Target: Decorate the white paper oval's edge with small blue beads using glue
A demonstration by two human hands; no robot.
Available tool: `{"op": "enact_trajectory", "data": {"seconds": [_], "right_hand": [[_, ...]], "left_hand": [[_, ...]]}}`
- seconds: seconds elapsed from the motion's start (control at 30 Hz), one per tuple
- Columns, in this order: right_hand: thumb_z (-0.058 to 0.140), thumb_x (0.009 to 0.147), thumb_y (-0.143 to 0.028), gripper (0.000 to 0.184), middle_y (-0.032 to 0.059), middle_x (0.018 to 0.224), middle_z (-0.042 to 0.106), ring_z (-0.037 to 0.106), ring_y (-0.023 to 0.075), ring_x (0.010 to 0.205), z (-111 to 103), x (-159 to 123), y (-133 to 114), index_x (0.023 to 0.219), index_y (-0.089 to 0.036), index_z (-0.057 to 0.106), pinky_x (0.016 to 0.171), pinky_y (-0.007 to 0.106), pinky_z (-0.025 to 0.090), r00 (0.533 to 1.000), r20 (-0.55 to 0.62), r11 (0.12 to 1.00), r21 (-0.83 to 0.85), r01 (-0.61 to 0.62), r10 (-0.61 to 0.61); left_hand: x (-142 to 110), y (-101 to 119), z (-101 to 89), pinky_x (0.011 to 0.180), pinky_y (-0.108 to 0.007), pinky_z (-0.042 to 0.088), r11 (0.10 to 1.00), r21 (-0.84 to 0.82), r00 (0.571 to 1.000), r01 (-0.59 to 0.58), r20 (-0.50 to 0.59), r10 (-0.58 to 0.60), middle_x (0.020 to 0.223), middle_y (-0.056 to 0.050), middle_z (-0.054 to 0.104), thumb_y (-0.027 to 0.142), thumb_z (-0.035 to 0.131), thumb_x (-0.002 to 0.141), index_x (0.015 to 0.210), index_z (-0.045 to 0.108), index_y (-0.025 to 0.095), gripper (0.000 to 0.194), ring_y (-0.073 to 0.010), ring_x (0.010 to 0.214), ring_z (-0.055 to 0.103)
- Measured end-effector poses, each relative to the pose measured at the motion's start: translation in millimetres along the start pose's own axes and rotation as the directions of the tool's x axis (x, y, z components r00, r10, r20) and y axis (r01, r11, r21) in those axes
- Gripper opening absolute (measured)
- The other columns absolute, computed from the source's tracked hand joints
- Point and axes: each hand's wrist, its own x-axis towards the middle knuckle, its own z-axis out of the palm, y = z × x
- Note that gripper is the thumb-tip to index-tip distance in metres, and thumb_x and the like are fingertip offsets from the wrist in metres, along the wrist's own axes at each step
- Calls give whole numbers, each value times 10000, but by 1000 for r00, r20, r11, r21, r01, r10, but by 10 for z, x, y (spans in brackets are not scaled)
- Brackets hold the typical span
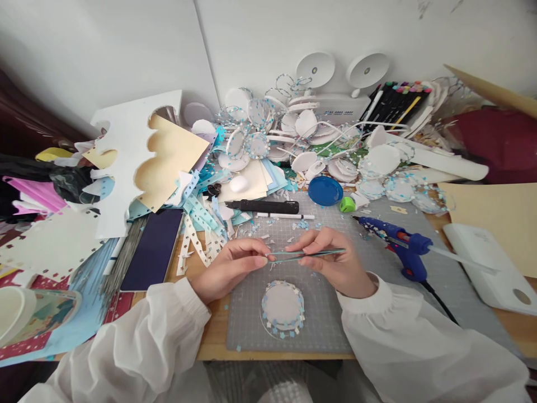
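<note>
Slim teal tweezers (288,257) lie between the thumb and fingers of my right hand (331,260), their tips pointing left. My left hand (241,263) is closed in a pinch right at those tips; whatever is between its fingertips is too small to make out. Below both hands, a white round disc (283,305) rests on the grey cutting mat (247,330). Small blue and white flower shapes ring its edge, and a thin wire loop curves around it.
A blue glue gun (403,243) lies at the right, its cord running toward me. Beyond my hands are a black craft knife (264,206), a blue lid (325,191) and a green tape roll (347,204). Decorated discs (255,144) pile up behind. A dark phone (151,251) lies left.
</note>
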Motion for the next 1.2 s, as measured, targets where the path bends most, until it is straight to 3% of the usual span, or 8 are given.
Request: {"op": "enact_trajectory", "data": {"seconds": [0.23,0.43,0.77,1.03,1.2], "right_hand": [[735,757,-111,169,55,922,748,705,195,843,45,10,-31,837,-238,658,739,362,571,994,-31,990,-102,101,-105],[731,759,-124,156,64,921,747,706,210,821,48,1,-27,830,-242,657,714,381,574,991,-27,978,-163,129,-135],[718,772,-120,184,78,946,743,696,209,808,52,-14,-9,877,-251,645,687,384,556,972,62,935,-266,233,-225],[749,746,-136,162,55,829,706,704,221,838,44,-50,-33,836,-229,653,689,360,572,997,-3,989,-127,78,-79],[724,793,-269,155,12,627,690,634,139,517,66,-54,-20,793,-215,578,454,248,481,986,-24,983,79,-164,166]], "left_hand": [[12,-14,12,657,-235,366,1000,-4,995,-7,-97,7,701,-2,583,251,790,706,710,730,164,105,-107,679,490],[20,-12,21,666,-242,362,995,77,991,-61,-112,69,705,-6,587,242,769,734,706,744,178,74,-114,691,493],[26,-34,-6,652,-258,371,984,132,979,-123,-146,142,674,-12,559,236,776,703,691,763,197,43,-130,685,485],[22,5,32,620,-248,372,989,119,987,-89,-122,103,644,-10,569,203,785,667,658,762,181,33,-122,651,505],[23,17,20,633,-252,389,995,71,996,-65,-59,69,671,-20,603,196,779,677,685,769,173,27,-125,660,532]]}}
